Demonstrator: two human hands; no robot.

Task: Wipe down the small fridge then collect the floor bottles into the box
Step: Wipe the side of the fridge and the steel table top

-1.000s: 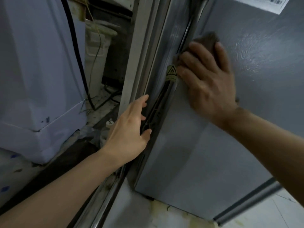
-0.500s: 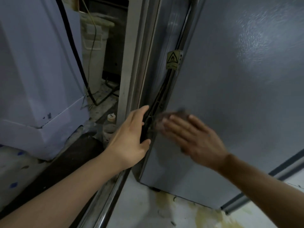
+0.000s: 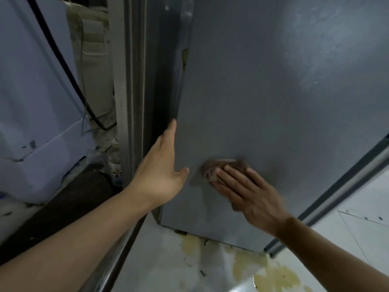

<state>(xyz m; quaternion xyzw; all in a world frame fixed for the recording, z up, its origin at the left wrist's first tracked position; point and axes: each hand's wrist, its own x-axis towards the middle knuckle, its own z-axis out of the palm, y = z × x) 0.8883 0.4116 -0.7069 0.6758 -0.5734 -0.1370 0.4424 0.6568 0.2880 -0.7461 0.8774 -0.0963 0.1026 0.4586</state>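
The grey side panel of the small fridge fills the right of the head view. My right hand presses a brown cloth flat against the lower part of that panel, fingers straight and spread. My left hand rests on the panel's left rear edge, fingers straight, thumb on the panel's face. A small bottle with a white cap stands on the floor in the gap left of the fridge, partly hidden by a metal frame.
A metal frame post runs upright beside the fridge. A white appliance with a black cable stands at the left. The pale floor below the fridge has yellowish stains. A grey trim strip runs along the fridge's right edge.
My right hand has slid the cloth from the upper rear edge down the panel and then rightward along its lower part. My left hand has stayed at the rear edge.
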